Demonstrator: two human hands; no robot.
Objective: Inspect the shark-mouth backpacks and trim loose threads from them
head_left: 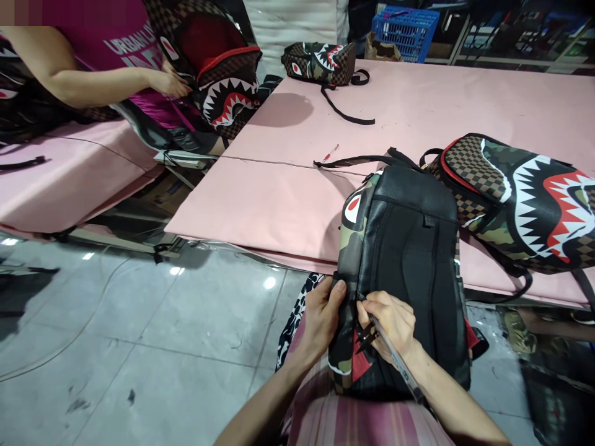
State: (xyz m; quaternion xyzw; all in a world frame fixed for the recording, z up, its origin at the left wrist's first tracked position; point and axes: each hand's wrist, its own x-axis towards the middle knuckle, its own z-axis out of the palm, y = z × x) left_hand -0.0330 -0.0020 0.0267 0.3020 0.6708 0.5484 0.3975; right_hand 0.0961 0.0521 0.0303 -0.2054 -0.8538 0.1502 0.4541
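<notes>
A black-backed backpack (pixel 418 254) with camouflage sides rests upright on my lap, leaning against the pink table's edge. My left hand (pixel 322 316) is closed on its left side, the thumb on the camouflage panel. In my right hand (pixel 389 319) is a clear-barrelled pen (pixel 403 367), its tip end at the seam between side and back panel. A small dark tool (pixel 367 337), perhaps thread snips, shows below those fingers; its hold is partly hidden. Red fabric (pixel 361 364) lies beneath it. The bag's strap (pixel 353 161) stretches over the table.
On the pink table (pixel 279 204) are a shark-mouth backpack (pixel 525 198) at right, a smaller bag (pixel 320 63) at the far edge, and a red-white pen (pixel 331 152). A co-worker (pixel 125 68) at left handles another backpack (pixel 223 80). A blue crate (pixel 406 34) stands behind.
</notes>
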